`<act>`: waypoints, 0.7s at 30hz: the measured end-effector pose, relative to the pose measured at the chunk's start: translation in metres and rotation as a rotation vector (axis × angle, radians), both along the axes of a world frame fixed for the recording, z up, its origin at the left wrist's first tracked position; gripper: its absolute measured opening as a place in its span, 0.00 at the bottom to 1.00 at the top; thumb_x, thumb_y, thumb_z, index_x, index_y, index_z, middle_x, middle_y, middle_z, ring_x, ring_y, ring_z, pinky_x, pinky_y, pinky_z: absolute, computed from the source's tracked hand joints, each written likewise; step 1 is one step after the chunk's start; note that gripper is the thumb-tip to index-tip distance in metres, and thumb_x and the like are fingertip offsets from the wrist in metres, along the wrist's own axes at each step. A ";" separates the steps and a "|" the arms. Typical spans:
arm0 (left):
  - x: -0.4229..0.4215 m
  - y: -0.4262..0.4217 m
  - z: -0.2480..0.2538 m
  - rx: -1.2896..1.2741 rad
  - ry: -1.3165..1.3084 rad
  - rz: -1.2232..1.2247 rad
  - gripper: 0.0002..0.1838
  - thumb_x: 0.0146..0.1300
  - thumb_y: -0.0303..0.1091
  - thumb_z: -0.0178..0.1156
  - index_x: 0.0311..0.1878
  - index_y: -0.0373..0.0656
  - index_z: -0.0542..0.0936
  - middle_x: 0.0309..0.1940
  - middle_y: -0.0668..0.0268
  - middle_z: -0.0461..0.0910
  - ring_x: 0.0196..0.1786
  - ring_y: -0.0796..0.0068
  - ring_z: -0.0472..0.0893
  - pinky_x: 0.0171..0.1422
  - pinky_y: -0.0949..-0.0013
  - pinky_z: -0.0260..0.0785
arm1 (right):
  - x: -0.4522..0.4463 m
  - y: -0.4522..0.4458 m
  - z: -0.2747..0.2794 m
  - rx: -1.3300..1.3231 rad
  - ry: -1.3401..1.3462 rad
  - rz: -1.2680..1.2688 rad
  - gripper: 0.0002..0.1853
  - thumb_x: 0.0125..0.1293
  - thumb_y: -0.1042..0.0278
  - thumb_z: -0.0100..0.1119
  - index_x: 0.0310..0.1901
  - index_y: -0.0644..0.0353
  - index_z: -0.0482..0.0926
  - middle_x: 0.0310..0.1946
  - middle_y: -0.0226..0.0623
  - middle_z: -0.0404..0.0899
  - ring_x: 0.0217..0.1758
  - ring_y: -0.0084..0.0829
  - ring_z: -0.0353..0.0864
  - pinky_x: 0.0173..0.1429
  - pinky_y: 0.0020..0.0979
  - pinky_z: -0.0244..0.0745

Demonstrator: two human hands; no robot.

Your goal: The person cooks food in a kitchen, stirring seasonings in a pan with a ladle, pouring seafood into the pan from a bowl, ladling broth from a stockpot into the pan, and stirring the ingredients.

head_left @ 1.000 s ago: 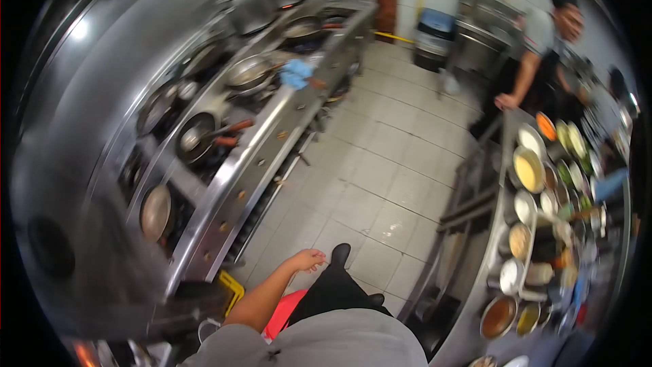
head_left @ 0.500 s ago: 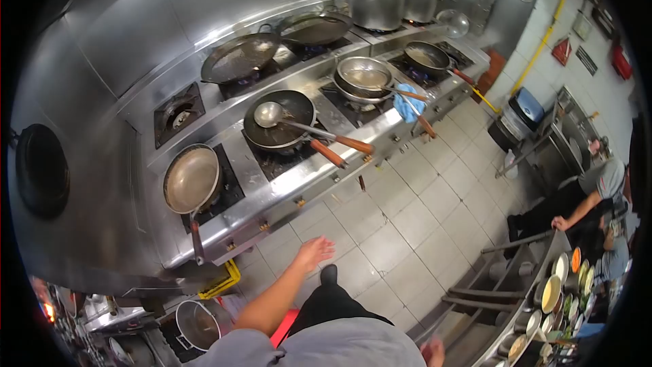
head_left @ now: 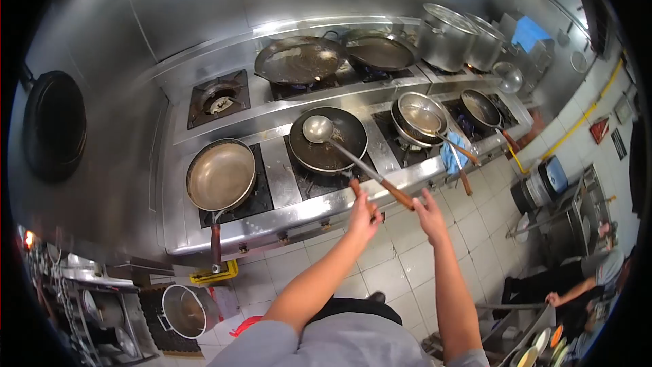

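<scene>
My left hand (head_left: 365, 217) is closed round the wooden handle of a dark frying pan (head_left: 343, 153) on a front burner. A large metal ladle (head_left: 317, 129) rests with its bowl in that pan, its long handle slanting toward me over the stove edge. Close to the wooden end of the ladle's handle (head_left: 399, 195), my right hand (head_left: 430, 217) is raised with thumb and fingers apart. Whether the thumb touches the handle, I cannot tell.
A lighter frying pan (head_left: 221, 175) sits on the left burner. Two woks (head_left: 299, 61) and tall stockpots (head_left: 448, 37) line the back. To the right are a strainer-like bowl on a pan (head_left: 421, 114), a blue cloth (head_left: 451, 155) and a small pan (head_left: 481, 107). A co-worker's hand (head_left: 553, 298) shows lower right.
Both hands have moved forward to the stove. The left hand has taken hold of the pan handle, and the right has come up beside the ladle handle. My view has swung right-to-left toward the stove.
</scene>
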State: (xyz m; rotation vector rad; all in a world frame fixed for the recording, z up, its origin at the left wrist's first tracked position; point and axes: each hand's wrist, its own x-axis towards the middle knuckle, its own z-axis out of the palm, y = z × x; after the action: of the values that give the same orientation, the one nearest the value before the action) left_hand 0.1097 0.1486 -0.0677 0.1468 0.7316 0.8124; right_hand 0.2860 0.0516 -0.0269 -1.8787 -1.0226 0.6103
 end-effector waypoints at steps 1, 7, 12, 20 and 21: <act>-0.012 -0.002 -0.002 0.018 0.026 -0.022 0.25 0.68 0.60 0.53 0.57 0.53 0.69 0.24 0.70 0.67 0.22 0.78 0.65 0.22 0.73 0.57 | -0.003 0.012 -0.005 -0.038 0.320 0.047 0.30 0.71 0.55 0.55 0.70 0.58 0.62 0.63 0.43 0.70 0.56 0.32 0.75 0.54 0.33 0.74; -0.039 -0.019 -0.052 0.095 0.080 -0.040 0.29 0.67 0.65 0.49 0.59 0.54 0.68 0.19 0.72 0.64 0.16 0.81 0.60 0.19 0.75 0.51 | -0.031 0.043 -0.023 -0.339 1.218 0.577 0.26 0.70 0.61 0.55 0.66 0.55 0.62 0.41 0.39 0.80 0.26 0.26 0.76 0.28 0.27 0.75; -0.034 -0.030 -0.055 0.120 0.020 -0.021 0.29 0.67 0.66 0.49 0.58 0.52 0.68 0.19 0.72 0.64 0.15 0.81 0.60 0.19 0.74 0.51 | 0.001 0.056 -0.004 -0.328 0.894 0.682 0.30 0.65 0.70 0.55 0.68 0.60 0.60 0.39 0.40 0.79 0.25 0.25 0.75 0.25 0.29 0.73; -0.010 -0.029 0.002 0.007 0.082 0.095 0.23 0.68 0.59 0.53 0.54 0.54 0.69 0.26 0.70 0.68 0.18 0.80 0.62 0.19 0.75 0.52 | 0.071 0.023 0.092 -0.616 -0.044 0.843 0.38 0.59 0.69 0.56 0.69 0.68 0.53 0.38 0.52 0.79 0.31 0.39 0.82 0.37 0.37 0.79; -0.006 -0.029 0.002 -0.012 0.089 0.133 0.21 0.68 0.59 0.54 0.53 0.55 0.68 0.26 0.69 0.69 0.18 0.79 0.62 0.19 0.74 0.52 | 0.075 0.030 0.096 -0.595 0.222 0.887 0.35 0.60 0.70 0.56 0.67 0.67 0.56 0.33 0.44 0.77 0.25 0.31 0.78 0.29 0.34 0.76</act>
State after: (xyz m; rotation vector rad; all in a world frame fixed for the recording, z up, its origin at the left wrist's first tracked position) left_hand 0.1036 0.1193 -0.0653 0.1252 0.8364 0.9331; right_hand 0.3613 0.0816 0.0688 -1.6893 -1.6385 1.7516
